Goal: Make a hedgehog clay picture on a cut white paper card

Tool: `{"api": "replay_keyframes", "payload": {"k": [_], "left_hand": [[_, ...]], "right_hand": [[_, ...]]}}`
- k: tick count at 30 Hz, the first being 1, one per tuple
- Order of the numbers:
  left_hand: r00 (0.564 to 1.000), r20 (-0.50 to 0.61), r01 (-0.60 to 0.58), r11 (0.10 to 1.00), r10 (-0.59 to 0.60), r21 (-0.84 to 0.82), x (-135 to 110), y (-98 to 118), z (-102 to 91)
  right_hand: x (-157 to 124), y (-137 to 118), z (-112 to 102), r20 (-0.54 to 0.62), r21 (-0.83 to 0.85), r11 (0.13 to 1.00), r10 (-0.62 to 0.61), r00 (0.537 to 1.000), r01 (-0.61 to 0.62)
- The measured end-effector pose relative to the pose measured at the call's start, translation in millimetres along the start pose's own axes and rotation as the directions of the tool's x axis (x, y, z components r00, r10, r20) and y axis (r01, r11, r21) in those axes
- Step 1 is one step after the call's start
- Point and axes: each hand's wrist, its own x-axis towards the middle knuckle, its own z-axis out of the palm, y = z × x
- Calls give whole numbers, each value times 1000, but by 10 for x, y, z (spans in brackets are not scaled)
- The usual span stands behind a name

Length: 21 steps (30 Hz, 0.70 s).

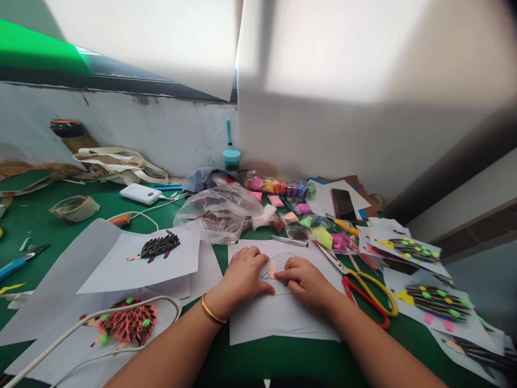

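A sheet of white paper lies before me with a blue-outlined hedgehog drawing on it. Peach clay covers the face end of the drawing. My left hand rests open on the paper at the left of the drawing, thumb apart from the fingers. With its index finger stretched out, my right hand presses at the edge of the peach clay, the other fingers bent. A small dark piece shows under those fingers; its kind I cannot make out. A marker lies across the sheet's upper edge.
Red and yellow scissors lie right of the paper. Finished seed hedgehogs lie left and right. Behind are a plastic bag of seeds, clay packets and a phone. A white cable crosses the left side.
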Motion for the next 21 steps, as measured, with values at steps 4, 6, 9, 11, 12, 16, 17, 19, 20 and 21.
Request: {"api": "replay_keyframes", "payload": {"k": [4,6,9,11,12,16,17,19,20,21], "left_hand": [[1000,-1,4,1000,-4,-1,1,4,-3],[1000,-4,3,1000,-3,0,2,2,-2],[1000,-6,1,1000,-1,0,-1,-7,9],[1000,-9,1,1000,-1,-2,-3,-14,19],[1000,-10,2,1000,-2,-3,-3,-17,23],[1000,-12,0,1000,0,-1,2,-19,28],[1000,-13,-1,1000,1,1,4,-17,26],[1000,-13,0,1000,0,2,7,-11,20],[1000,-12,3,1000,-3,2,8,-8,16],[1000,-10,4,1000,-4,2,7,-6,13]], "right_hand": [[-9,3,3,-22,-3,1000,-9,1000,9],[-16,-11,6,-39,-32,999,-32,999,31],[-21,-50,14,-44,-101,992,-74,996,69],[-18,-81,19,-27,-140,987,-88,996,84],[-16,-95,20,-16,-155,984,-89,996,85],[-2,-132,21,24,-186,980,-74,997,77],[2,-137,22,27,-189,979,-72,997,76],[12,-146,26,29,-193,978,-76,997,80],[17,-152,29,28,-194,978,-78,997,82],[22,-159,32,27,-196,977,-80,996,84]]}}
